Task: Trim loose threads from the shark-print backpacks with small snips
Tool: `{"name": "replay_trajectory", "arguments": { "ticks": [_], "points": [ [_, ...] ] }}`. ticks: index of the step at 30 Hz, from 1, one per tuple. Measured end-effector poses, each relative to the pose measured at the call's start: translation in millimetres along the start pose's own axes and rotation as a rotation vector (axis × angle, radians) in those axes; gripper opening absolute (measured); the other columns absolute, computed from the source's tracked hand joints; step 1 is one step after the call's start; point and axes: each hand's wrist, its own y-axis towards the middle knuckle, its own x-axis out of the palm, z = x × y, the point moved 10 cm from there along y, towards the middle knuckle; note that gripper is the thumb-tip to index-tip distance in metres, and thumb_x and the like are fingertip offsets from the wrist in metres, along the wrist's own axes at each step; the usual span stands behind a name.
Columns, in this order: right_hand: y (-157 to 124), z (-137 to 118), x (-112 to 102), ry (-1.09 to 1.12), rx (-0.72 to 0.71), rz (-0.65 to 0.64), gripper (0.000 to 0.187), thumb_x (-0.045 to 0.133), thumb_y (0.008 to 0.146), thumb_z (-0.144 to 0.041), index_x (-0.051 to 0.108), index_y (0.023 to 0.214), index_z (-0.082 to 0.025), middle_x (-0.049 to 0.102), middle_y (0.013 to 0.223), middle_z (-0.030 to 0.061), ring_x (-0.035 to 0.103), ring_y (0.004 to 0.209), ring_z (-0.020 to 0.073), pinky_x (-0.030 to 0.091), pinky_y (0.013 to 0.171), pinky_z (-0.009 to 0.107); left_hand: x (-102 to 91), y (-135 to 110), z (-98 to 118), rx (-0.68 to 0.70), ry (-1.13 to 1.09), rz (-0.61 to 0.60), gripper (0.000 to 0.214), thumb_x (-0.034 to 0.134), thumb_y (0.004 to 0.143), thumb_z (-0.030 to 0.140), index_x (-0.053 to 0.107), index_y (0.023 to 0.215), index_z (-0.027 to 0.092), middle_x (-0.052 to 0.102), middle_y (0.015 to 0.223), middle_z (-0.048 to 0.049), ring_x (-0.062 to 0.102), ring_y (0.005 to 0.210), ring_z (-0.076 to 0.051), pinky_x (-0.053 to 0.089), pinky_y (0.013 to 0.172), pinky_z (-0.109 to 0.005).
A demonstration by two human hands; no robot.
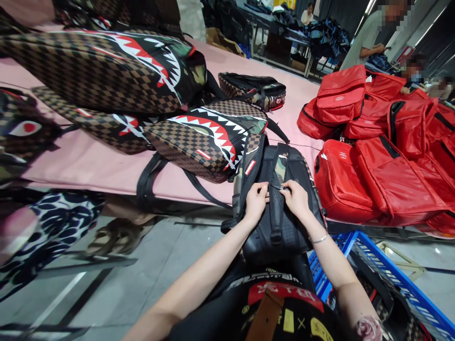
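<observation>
A black backpack (295,232) with checkered and camouflage trim lies at the table's front edge, its strap side up. My left hand (256,201) is closed in a pinch beside the left edge of its shoulder strap (276,213); what the fingertips hold is too small to make out. Over the strap's other edge, my right hand (296,199) grips small metal thread snips (280,187), their blades pointing left toward my left fingers. Just left of the backpack lies a checkered shark-mouth backpack (185,147), apart from both hands.
More checkered backpacks (106,66) are piled to the left on the pink table (199,194). Red bags (377,175) are heaped on the right. Below stands a blue crate (394,279) with bags inside. A person in patterned clothing (64,227) sits at left; another person (369,38) stands behind.
</observation>
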Motion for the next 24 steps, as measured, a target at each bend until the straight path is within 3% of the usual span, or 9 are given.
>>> {"name": "replay_trajectory", "arguments": {
  "ticks": [3, 6, 10, 15, 19, 24],
  "points": [
    [-8.8, 36.0, 5.7, 0.406, 0.254, 0.04, 0.015, 0.055, 0.077, -0.033, 0.054, 0.082, -0.019, 0.059, 0.077, 0.0006, 0.055, 0.073, 0.0147, 0.044, 0.067, 0.027, 6.5, -10.3, 3.4, -0.039, -0.06, -0.098, 0.037, 0.046, 0.08, 0.05, 0.054, 0.082, 0.014, 0.06, 0.089, -0.006, 0.061, 0.067, -0.012, 0.052, 0.063, -0.026],
    [-23.9, 49.8, 26.9, 0.613, 0.39, -0.069, 0.031, 0.055, 0.075, -0.048, 0.049, 0.071, -0.018, 0.044, 0.052, -0.0058, 0.041, 0.044, 0.0087, 0.035, 0.043, 0.021, 12.1, -20.5, 7.2, -0.044, -0.06, -0.205, 0.036, 0.059, 0.074, 0.044, 0.056, 0.097, 0.016, 0.06, 0.093, -0.0038, 0.062, 0.077, -0.014, 0.054, 0.07, -0.03],
    [-39.6, 53.2, 46.7, 0.836, 0.525, -0.165, 0.044, 0.062, 0.064, -0.057, 0.038, 0.065, -0.021, 0.027, 0.043, -0.0123, 0.022, 0.033, 0.003, 0.019, 0.033, 0.017, 17.1, -27.7, 23.3, 0.155, 0.253, -0.312, 0.034, 0.062, 0.073, 0.034, 0.06, 0.104, 0.02, 0.057, 0.103, -0.0047, 0.06, 0.071, -0.012, 0.053, 0.071, -0.031],
    [-40.0, 56.1, 46.0, 0.875, 0.55, -0.133, 0.046, 0.064, 0.061, -0.057, 0.037, 0.066, -0.02, 0.028, 0.043, -0.0126, 0.023, 0.032, 0.0017, 0.018, 0.032, 0.016, 23.2, -29.0, 46.3, 0.476, 0.698, -0.305, 0.021, 0.06, 0.078, 0.027, 0.064, 0.098, 0.021, 0.053, 0.09, -0.0021, 0.055, 0.069, -0.012, 0.048, 0.074, -0.03],
    [-41.0, 59.3, 46.1, 0.885, 0.557, -0.148, 0.046, 0.066, 0.06, -0.055, 0.037, 0.065, -0.02, 0.028, 0.043, -0.0128, 0.024, 0.032, 0.0016, 0.019, 0.032, 0.015, 39.7, -27.7, 48.9, 0.602, 0.831, -0.428, 0.011, 0.056, 0.081, 0.026, 0.063, 0.086, 0.02, 0.053, 0.086, -0.0022, 0.055, 0.082, -0.016, 0.046, 0.077, -0.029],
    [-41.9, 58.1, 46.6, 0.902, 0.558, -0.169, 0.046, 0.067, 0.061, -0.054, 0.035, 0.063, -0.02, 0.026, 0.043, -0.0131, 0.022, 0.032, 0.0013, 0.018, 0.031, 0.015, 56.9, -44.8, 50.4, 0.733, 0.924, -0.566, 0.016, 0.04, 0.088, 0.024, 0.053, 0.081, 0.016, 0.053, 0.089, -0.0068, 0.053, 0.081, -0.018, 0.046, 0.069, -0.029]
  ]
}}
